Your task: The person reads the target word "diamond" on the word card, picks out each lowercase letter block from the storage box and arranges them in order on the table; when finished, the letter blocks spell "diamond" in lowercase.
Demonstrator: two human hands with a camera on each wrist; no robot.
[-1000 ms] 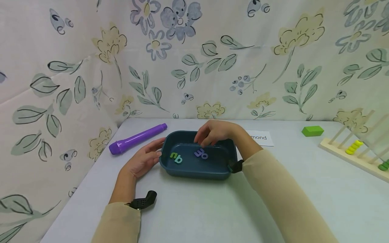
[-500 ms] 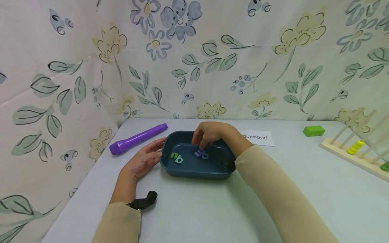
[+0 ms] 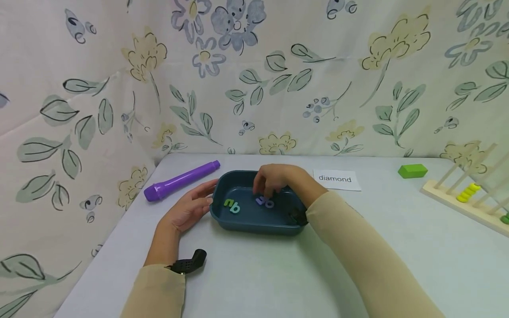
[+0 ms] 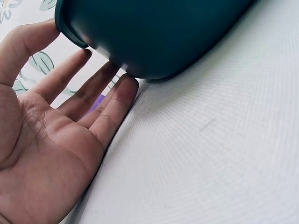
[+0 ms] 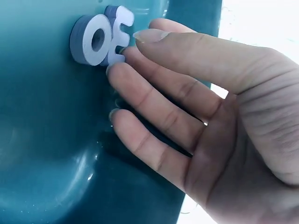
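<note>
A dark teal tray (image 3: 254,225) stands on the white table. Inside lie a green letter n (image 3: 228,202), a turquoise letter b (image 3: 235,208) and, towards the middle, a purple letter m (image 5: 120,35) against a purple letter o (image 5: 91,39). My left hand (image 3: 190,210) rests at the tray's left end; its thumb touches the rim and its extended fingers lie by the outer wall. Reaching over the tray, my right hand (image 5: 201,98) has loosely bent fingers. Its fingertips are right beside the letter m, perhaps touching it, while the thumb stays apart.
A purple stick with a wider end (image 3: 180,181) lies left of the tray. Behind it on the right is a card reading "diamond" (image 3: 337,179). Further right are a green block (image 3: 412,171) and a wooden peg rack (image 3: 473,207) with yellow beads (image 3: 468,192).
My right hand has lowered into the tray towards the purple letters, and its forearm has shifted left, uncovering the card. My left hand stays at the tray's end.
</note>
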